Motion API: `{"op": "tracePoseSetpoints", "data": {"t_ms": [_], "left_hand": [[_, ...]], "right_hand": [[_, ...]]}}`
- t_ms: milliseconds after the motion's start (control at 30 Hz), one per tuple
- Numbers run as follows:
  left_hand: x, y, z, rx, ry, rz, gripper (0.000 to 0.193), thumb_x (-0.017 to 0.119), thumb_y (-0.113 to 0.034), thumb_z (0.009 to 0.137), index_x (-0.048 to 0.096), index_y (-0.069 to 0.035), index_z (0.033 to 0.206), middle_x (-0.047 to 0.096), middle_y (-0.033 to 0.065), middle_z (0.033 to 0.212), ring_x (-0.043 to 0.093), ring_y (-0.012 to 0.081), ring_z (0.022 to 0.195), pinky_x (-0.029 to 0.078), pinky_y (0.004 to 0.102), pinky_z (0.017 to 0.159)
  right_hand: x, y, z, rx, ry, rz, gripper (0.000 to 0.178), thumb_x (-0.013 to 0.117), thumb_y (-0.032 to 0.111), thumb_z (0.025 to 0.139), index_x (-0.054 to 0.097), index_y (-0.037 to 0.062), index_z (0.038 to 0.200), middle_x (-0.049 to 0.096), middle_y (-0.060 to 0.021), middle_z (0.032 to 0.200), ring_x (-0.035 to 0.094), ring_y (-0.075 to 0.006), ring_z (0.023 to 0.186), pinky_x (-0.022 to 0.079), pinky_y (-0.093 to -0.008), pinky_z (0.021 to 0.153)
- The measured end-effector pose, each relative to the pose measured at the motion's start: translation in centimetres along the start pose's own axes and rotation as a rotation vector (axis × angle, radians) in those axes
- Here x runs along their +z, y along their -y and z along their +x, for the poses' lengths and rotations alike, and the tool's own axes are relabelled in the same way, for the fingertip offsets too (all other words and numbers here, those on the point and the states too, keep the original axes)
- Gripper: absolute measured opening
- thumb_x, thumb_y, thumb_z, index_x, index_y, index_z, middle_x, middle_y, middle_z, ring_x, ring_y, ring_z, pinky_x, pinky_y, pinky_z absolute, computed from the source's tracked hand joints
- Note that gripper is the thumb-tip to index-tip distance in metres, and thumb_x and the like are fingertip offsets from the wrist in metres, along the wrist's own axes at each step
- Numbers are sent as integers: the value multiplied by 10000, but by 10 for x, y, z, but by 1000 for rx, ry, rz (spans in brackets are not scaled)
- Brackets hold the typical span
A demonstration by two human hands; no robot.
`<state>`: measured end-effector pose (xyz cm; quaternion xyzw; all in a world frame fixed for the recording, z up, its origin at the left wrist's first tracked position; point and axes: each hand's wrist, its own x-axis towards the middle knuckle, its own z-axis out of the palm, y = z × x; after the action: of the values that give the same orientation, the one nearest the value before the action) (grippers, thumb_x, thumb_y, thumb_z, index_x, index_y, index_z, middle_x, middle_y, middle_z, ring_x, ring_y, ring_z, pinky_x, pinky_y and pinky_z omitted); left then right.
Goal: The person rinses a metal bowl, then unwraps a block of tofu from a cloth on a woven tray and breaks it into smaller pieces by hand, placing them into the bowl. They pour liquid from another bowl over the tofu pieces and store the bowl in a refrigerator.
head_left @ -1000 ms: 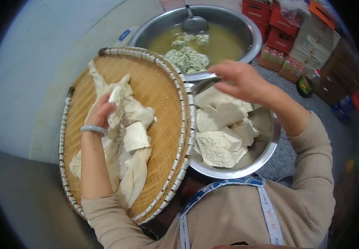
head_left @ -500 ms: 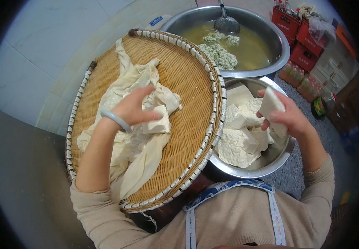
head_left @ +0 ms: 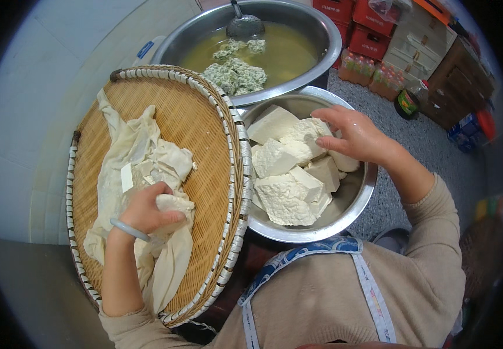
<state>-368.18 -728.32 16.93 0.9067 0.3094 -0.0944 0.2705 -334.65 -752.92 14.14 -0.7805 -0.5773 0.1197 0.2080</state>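
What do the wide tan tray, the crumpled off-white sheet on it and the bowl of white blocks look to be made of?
Tray: woven cane, possibly bamboo, slight sheen; crossing strips show.
Sheet: thin cloth, perhaps cotton, matte; it lies in soft folds.
Bowl: metal, likely stainless steel, smooth and shiny; bright reflections run along its rim.

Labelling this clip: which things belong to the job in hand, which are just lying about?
Likely part of the job:
- white blocks
- pale cloth
- woven tray
- steel bowl

Apparently idle now:
- large basin
- ladle
- red crates
- packed bottles
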Motion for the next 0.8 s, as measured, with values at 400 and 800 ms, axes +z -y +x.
{"op": "tracePoseSetpoints", "data": {"t_ms": [400,800], "left_hand": [[-51,-57,-17,-150,-405,-652,464,704,-142,704,535,-9,1115,584,26,923,550,104,835,462,256,750],[-85,-11,50,-193,-556,150,605,665,-373,731,528,21,1170,530,224,1192,513,319,1115,403,377,941]], "right_hand": [[-33,24,11,-199,-132,771,457,632,174,790,502,33,1205,598,-93,976,579,-136,819,490,-252,710],[-5,25,4,139,122,1327,638,746,228,626,491,-12,1160,608,-87,996,603,-157,874,481,-284,812]]}}
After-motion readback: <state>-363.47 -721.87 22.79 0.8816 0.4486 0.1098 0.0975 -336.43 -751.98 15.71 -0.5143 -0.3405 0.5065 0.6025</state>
